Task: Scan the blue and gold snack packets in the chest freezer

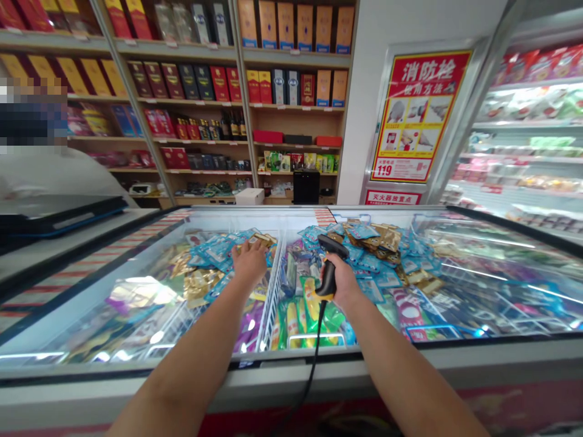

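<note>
My right hand (pixel 345 282) grips a black barcode scanner (pixel 328 273) with yellow trim, held upright above the freezer's middle section. Its black cable (pixel 316 343) runs down over the front edge. My left hand (pixel 249 264) reaches into the section left of the white wire divider (pixel 273 291), palm down with fingers spread over the pile. Under its fingertips lie gold packets (pixel 262 239), beside a heap of blue packets (pixel 214 250). Whether the fingers press on a packet is hard to see. Below the scanner are green-and-yellow wrapped packages (pixel 294 315).
The chest freezer's front rim (pixel 291 367) runs across before me. More blue and gold packets (pixel 378 240) are heaped at the right. Glass lids (pixel 510 279) cover the sides. A person in white (pixel 50 173) is at the left; boxed goods (pixel 286 27) fill shelves behind.
</note>
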The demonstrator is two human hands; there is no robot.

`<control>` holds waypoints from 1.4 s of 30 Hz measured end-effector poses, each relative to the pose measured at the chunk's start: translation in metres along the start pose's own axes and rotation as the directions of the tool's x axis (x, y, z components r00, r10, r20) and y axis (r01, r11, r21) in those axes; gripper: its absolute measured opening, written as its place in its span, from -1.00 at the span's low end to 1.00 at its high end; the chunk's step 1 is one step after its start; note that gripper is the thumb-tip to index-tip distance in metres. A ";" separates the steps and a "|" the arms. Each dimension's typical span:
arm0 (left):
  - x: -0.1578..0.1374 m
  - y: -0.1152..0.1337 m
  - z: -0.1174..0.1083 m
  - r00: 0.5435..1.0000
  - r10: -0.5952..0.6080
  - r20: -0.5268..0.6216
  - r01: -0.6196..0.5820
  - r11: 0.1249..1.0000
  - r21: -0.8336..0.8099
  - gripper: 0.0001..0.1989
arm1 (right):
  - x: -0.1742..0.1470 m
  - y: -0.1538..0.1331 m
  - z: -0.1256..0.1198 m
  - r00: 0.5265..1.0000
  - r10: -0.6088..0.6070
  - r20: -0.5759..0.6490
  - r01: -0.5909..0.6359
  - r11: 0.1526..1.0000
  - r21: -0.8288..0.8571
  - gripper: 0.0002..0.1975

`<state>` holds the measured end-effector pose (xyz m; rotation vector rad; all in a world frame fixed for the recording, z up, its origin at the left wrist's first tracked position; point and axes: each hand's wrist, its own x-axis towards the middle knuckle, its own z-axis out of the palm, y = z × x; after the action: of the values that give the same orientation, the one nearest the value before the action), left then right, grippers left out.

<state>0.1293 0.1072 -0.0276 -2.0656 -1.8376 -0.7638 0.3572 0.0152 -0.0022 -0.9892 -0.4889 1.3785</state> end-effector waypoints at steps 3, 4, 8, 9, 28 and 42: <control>0.004 0.010 -0.003 0.997 0.068 -0.039 -0.069 0.998 -0.016 -0.72 | 0.003 0.000 0.001 0.999 0.000 -0.033 0.001 0.999 0.038 -0.85; 0.007 0.018 -0.004 0.995 0.092 -0.038 -0.093 0.995 -0.036 -0.70 | 0.003 -0.001 0.001 0.999 0.002 -0.043 0.001 0.998 0.056 -0.85; 0.028 0.064 0.003 0.994 0.087 0.064 -0.075 0.982 -0.171 -0.49 | 0.007 -0.002 0.002 0.998 -0.006 -0.064 0.013 0.994 0.109 -0.84; 0.034 0.077 0.007 0.994 0.054 0.099 -0.032 0.976 -0.214 -0.41 | 0.008 -0.003 0.002 0.998 -0.005 -0.070 0.013 0.993 0.113 -0.84; 0.060 0.068 0.058 0.938 -0.276 0.210 0.325 0.490 -0.809 -0.77 | 0.011 -0.005 0.008 0.998 0.032 -0.051 -0.025 0.990 0.135 -0.86; 0.040 0.052 0.033 0.946 -0.203 0.254 0.307 0.300 -0.903 -0.85 | -0.001 -0.006 0.008 0.997 0.017 0.078 -0.021 0.998 0.058 -0.84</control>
<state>0.1886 0.1496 -0.0255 -2.3601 -2.0099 -2.3585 0.3540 0.0166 0.0067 -0.8976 -0.4952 1.4442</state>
